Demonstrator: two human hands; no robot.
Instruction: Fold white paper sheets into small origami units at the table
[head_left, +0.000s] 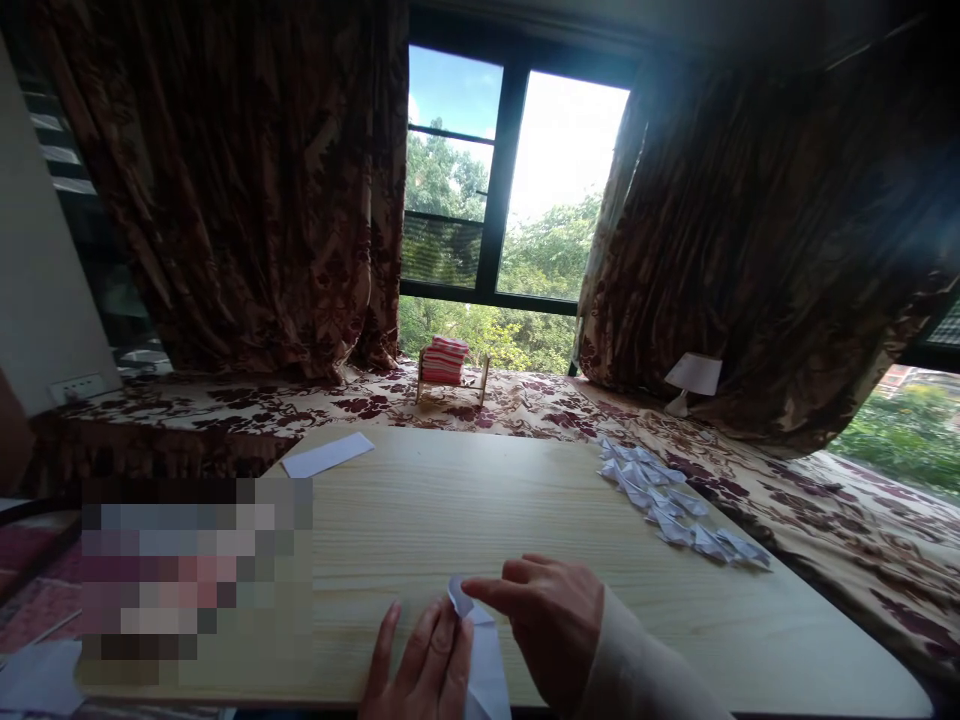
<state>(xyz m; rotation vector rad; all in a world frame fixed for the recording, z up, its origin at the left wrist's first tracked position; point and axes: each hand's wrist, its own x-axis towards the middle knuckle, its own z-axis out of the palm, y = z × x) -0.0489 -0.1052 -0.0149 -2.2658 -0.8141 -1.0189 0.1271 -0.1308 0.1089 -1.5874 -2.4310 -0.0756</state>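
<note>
A partly folded piece of white paper [484, 655] lies at the near edge of the light wooden table [480, 510]. My left hand [420, 665] rests flat on the paper's left side, fingers stretched out and together. My right hand [551, 620], in a cream sleeve, pinches the paper's upper tip between thumb and forefinger.
Several folded white paper figures [675, 505] lie in a row at the table's right side. A flat white sheet [326, 455] sits at the far left corner. A small wooden rack with red-striped cloth [448, 368] and a white lamp [691, 382] stand by the window. A blurred patch covers the table's left.
</note>
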